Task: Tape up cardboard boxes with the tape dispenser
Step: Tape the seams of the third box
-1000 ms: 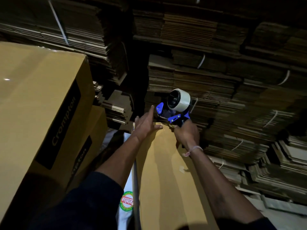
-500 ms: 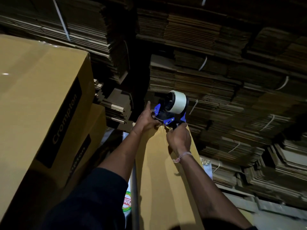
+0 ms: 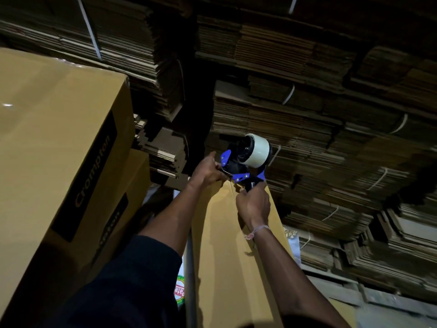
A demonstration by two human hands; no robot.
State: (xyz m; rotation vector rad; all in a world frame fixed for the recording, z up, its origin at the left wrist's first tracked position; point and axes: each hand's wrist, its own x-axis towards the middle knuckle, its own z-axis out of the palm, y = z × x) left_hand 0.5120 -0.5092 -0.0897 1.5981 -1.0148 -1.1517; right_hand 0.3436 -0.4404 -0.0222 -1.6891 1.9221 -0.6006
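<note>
The right hand (image 3: 254, 204) is clenching the handle of the one blue-and-black tape dispenser (image 3: 246, 162) with its white roll, light and rigid. The left hand (image 3: 208, 171) is pinching its front at the far edge of one stiff tan cardboard box (image 3: 227, 245). Two printed boxes (image 3: 59, 150) are standing alongside.

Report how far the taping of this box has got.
Done: nothing clearly. No tape strip shows along the centre seam of the box. In hand: the right hand grips the tape dispenser at the seam's far end while the left hand rests by its front. Left: run tape down the whole seam toward the person.
</note>
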